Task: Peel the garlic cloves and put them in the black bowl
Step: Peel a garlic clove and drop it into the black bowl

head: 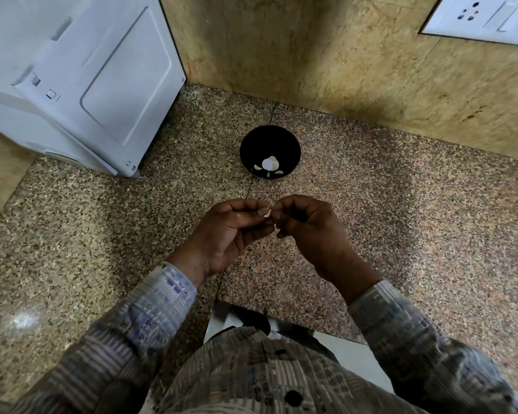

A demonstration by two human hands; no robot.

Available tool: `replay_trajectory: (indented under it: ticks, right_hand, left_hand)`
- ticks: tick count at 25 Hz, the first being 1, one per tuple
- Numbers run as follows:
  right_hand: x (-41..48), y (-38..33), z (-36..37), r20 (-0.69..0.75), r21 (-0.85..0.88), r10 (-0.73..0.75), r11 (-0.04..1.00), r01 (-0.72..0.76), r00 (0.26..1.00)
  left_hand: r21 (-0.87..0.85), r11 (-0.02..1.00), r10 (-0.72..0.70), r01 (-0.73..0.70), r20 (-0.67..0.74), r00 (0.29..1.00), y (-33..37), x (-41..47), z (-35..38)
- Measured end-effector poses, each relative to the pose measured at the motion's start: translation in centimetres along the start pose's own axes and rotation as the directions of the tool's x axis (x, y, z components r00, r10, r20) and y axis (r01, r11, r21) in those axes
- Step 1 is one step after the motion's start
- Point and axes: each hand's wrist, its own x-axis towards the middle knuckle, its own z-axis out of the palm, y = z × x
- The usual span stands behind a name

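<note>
Mid-frame, your left grip (231, 231) and right grip (311, 231) pinch one clove (266, 212) between their fingertips; it looks part-peeled, though it's mostly hidden. Just above, the bowl (269, 138) on the counter (401, 219) holds peeled cloves (269, 165).

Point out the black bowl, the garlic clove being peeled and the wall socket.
black bowl (266, 140), head view, bare inner wall.
garlic clove (266, 213), head view, exposed pale tip.
wall socket (461, 25), head view, white faceplate.
</note>
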Motion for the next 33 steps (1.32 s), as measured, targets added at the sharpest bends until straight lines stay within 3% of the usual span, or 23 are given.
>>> replay_trajectory:
  ticks: [6,13,15,18,24,29,31,33]
  right_hand:
    - [0.2,0.6,0.2,0.083,-0.054,-0.095,0.994,0.100,0.992]
    - [0.4,1.6,-0.1,0.081,0.195,0.016,0.980,-0.031,0.997]
    - [0.6,1.5,-0.2,0.051,0.205,0.062,0.976,-0.071,0.997]
    - [0.9,1.2,-0.2,0.012,0.156,0.085,0.984,-0.086,0.996]
    - [1.2,1.3,0.2,-0.008,0.235,0.182,0.956,-0.175,0.983]
    - [1.6,2.0,0.4,0.011,0.382,0.250,0.894,-0.235,0.968]
    - [2.1,2.6,0.2,0.034,0.475,0.319,0.828,-0.296,0.947]
    - [2.7,3.6,0.2,0.079,0.533,0.368,0.770,-0.351,0.926]
  left_hand:
    - [-0.229,0.967,-0.114,0.112,0.006,0.994,-0.4,-0.2,0.2]
    - [-0.283,0.954,-0.109,0.098,-0.024,0.994,-0.6,0.1,0.0]
    - [-0.167,0.986,-0.039,0.032,-0.041,0.998,-0.6,0.2,0.0]
    - [0.148,0.981,0.139,-0.128,-0.069,0.988,-0.9,0.7,0.1]
    - [0.496,0.840,0.324,-0.222,-0.129,0.937,-2.3,1.6,-0.1]
    - [0.715,0.646,0.482,-0.267,-0.111,0.869,-2.7,1.7,0.4]
    - [0.654,0.714,0.430,-0.249,-0.128,0.894,-2.9,2.5,0.1]
    - [0.386,0.909,0.235,-0.154,-0.172,0.957,-3.1,3.6,-0.8]
